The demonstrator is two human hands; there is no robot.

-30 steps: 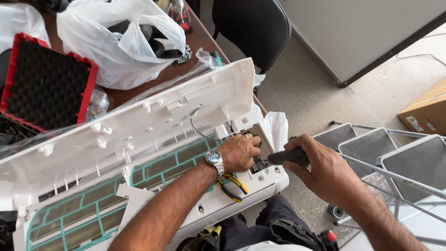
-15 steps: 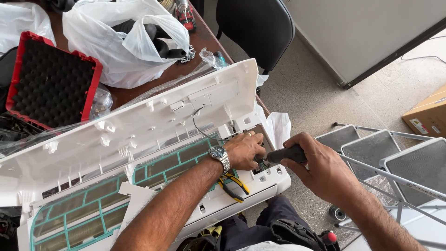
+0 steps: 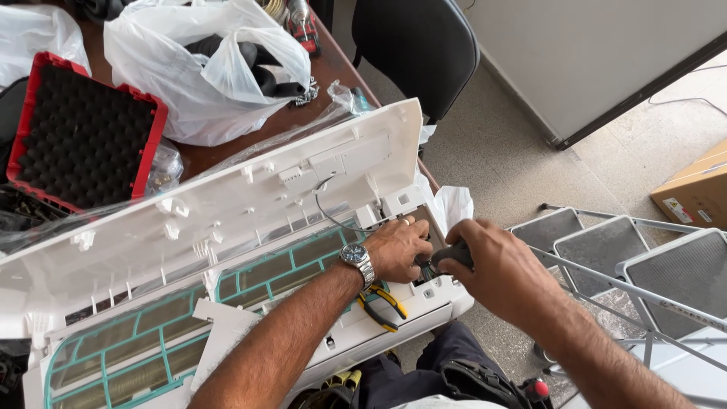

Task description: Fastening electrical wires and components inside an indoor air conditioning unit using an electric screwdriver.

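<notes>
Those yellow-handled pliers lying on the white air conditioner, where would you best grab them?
By the two yellow handles of the pliers, coming from above on the side nearest the person. The handles lie flat and exposed on the air conditioner, while the head end is tucked under the left hand and its wrist.

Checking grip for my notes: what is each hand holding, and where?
Right hand grips a dark tool by its handle; left hand rests on the air-conditioner unit.

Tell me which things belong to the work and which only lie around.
In use: air conditioner unit, dark-handled tool in right hand, left hand, yellow-handled pliers.
Lying about: red foam-lined case, white plastic bag, cardboard box, black chair.
</notes>
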